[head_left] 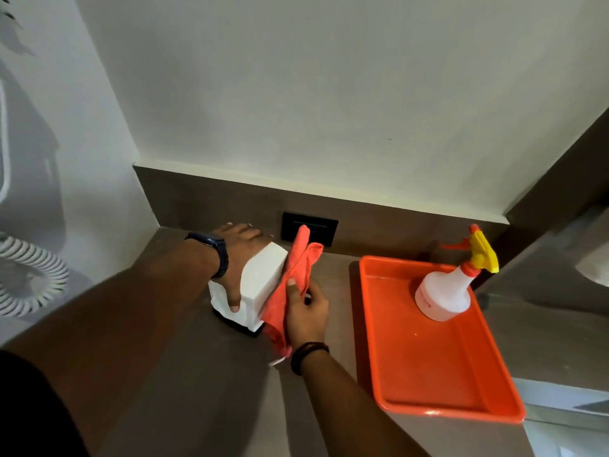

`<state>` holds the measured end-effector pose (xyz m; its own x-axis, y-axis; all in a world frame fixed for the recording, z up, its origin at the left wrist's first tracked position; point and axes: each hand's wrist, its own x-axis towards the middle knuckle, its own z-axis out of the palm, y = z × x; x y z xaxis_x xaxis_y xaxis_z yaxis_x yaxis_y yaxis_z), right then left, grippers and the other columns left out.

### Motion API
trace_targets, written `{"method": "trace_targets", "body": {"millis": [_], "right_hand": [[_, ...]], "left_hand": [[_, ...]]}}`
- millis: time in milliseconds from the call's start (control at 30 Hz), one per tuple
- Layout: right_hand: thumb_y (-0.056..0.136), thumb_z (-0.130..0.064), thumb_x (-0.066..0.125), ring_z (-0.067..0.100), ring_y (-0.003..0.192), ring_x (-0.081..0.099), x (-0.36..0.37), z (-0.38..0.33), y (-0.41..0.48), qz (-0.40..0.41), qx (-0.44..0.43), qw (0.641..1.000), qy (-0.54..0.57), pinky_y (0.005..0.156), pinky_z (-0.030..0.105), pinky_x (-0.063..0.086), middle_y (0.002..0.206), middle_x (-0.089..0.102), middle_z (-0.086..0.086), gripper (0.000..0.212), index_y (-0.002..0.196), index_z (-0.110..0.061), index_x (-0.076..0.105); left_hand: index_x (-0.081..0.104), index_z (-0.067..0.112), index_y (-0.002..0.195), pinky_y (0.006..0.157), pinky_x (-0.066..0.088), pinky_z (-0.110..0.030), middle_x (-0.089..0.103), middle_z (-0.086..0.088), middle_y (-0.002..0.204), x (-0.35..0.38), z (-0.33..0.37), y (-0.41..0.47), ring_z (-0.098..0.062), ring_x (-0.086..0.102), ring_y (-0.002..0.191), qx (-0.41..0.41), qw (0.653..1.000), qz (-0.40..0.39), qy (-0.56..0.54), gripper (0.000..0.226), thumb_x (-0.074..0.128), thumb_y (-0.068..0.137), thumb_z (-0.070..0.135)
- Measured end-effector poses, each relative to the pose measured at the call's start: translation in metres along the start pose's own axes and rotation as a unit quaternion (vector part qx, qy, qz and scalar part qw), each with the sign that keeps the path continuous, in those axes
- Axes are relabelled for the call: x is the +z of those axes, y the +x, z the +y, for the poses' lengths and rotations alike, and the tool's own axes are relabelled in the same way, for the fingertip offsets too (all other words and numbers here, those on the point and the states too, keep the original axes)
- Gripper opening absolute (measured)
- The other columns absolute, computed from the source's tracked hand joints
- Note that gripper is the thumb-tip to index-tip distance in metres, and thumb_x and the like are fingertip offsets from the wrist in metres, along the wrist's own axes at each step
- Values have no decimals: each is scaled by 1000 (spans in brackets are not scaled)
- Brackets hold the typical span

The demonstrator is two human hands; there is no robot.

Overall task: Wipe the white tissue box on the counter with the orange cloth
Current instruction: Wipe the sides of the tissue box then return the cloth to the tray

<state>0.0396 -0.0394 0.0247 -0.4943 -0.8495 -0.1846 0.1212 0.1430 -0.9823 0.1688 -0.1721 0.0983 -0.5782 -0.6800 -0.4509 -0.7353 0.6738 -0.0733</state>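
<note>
The left hand (235, 258) is lying palm-down over the top of the white tissue box (260, 285), thumb hooking its near face, presumably steadying the box on the counter (197, 374) against the wiping push. The right hand (304, 313) is gripping the orange cloth (290, 278) (thumb on top) and pressing it flat against the box's right side.

I see bare surface (184, 374) below my fingers (291, 285), with room to pass. Right of them sits the orange tray (438, 367) with a spray bottle (445, 291). Just past them the wall (329, 94) and black socket (309, 229) block the way.
</note>
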Motion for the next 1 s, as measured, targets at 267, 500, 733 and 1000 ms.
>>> {"method": "trace_targets", "body": {"millis": [267,500,733,1000], "right_hand": [[89,-19,58,19,81,65,27,25,1,53,122,989,-58,80,25,53,91,72,9,16,86,-9,70],[88,-14,57,14,77,66,12,8,12,48,45,998,-1,74,30,53,84,74,4,17,93,-11,73],[85,-14,55,23,79,65,2,6,23,15,111,991,-75,73,30,49,84,74,4,19,82,-15,74],[88,-18,51,31,82,64,12,2,18,34,145,983,-111,78,39,53,85,71,12,23,89,-7,71]], "left_hand": [[25,25,134,96,43,-42,40,0,130,15,-2,9,-21,40,117,20,997,65,-35,130,75,22,71],[36,20,124,95,41,-43,43,-5,122,23,19,11,-25,39,112,-16,986,127,-108,112,69,32,75],[27,19,133,98,42,-48,37,-4,132,22,20,11,-25,33,120,-28,988,110,-106,126,75,29,73],[25,22,133,94,45,-50,37,-2,130,22,20,12,-25,35,119,-39,989,94,-103,129,76,25,72]]}}
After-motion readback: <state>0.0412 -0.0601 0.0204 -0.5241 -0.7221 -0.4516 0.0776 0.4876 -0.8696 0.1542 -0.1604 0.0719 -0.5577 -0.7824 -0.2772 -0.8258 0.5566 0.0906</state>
